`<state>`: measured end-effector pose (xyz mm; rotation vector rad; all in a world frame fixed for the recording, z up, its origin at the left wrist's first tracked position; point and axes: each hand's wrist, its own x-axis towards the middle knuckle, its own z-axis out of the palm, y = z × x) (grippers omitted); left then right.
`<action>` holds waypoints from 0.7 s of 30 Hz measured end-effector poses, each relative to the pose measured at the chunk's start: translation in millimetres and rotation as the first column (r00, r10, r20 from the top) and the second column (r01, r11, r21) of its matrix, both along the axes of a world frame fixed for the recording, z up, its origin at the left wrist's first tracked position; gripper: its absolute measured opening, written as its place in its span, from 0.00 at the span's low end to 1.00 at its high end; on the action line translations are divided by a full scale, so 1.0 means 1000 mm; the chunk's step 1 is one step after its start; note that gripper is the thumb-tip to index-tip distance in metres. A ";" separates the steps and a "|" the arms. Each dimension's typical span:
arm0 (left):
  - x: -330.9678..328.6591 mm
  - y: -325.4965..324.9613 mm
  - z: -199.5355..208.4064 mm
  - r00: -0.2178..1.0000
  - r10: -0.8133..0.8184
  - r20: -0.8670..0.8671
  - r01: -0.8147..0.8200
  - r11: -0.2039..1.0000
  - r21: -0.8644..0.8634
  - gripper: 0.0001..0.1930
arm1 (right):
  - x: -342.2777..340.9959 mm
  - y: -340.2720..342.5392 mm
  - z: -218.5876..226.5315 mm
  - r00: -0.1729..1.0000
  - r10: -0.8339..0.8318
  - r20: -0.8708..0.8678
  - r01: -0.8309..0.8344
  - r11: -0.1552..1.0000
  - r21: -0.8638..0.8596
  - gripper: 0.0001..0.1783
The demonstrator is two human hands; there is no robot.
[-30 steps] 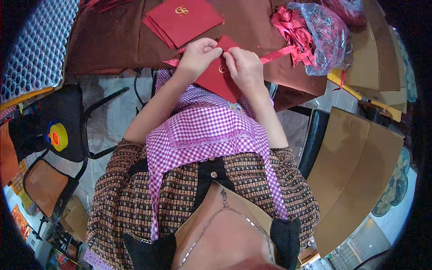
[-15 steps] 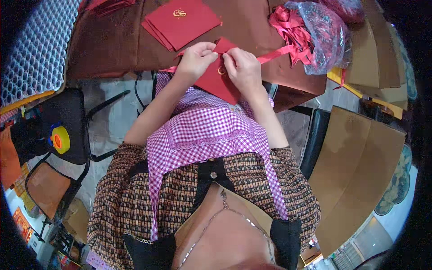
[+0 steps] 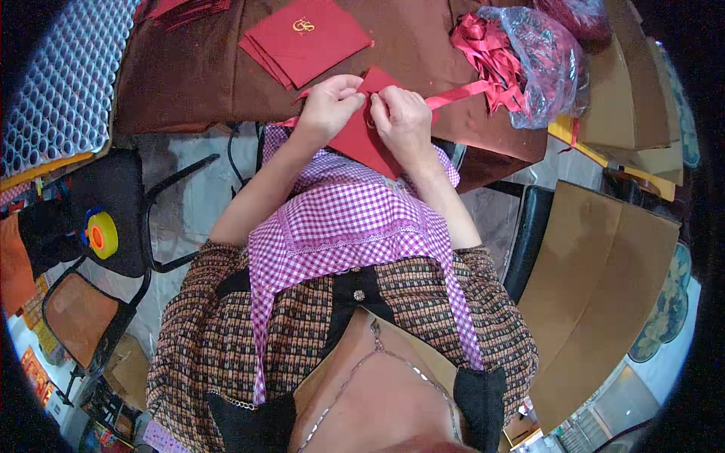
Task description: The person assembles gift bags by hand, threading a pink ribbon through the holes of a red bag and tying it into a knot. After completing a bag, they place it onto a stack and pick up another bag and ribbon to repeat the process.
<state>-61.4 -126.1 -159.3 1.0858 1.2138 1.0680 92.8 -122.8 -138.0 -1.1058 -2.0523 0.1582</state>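
Between my hands is a flat red square piece with a gold emblem, lying corner-down at the table's near edge. Whether it is a card or a pouch, I cannot tell. My left hand is closed in a pinch at its upper left side, by a red ribbon whose short end pokes out beyond the fingers. My right hand pinches the ribbon against the upper right side, partly covering the emblem. From there the ribbon stretches right toward a heap of red ribbons. The fingertips hide the middle of the ribbon.
A stack of red squares with a gold emblem lies beyond my hands on the brown tablecloth. Clear plastic bag surrounds the ribbon heap. Cardboard stands at right; chairs and a yellow tape roll are at left.
My right hand has shifted slightly left and down, nearer my left hand. Less ribbon shows between the fingertips. Both hands keep their pinch.
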 end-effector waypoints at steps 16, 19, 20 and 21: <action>0.010 -0.007 -0.006 0.966 0.104 -0.238 -0.022 0.945 0.326 0.14 | 0.003 0.003 0.011 0.986 -0.087 -0.141 0.018 0.902 -0.431 0.09; -0.009 0.002 0.011 0.982 -0.189 0.028 0.191 0.971 -0.146 0.15 | 0.013 0.005 0.021 0.999 -0.032 -0.035 0.012 0.880 -0.475 0.10; -0.011 0.004 0.007 0.981 -0.186 0.056 0.192 0.973 -0.131 0.15 | 0.015 0.005 0.024 1.000 -0.010 -0.023 -0.002 0.878 -0.479 0.11; -0.011 0.004 0.013 0.981 -0.185 0.054 0.191 0.973 -0.129 0.15 | 0.015 0.005 0.026 1.000 0.014 -0.013 -0.018 0.875 -0.484 0.11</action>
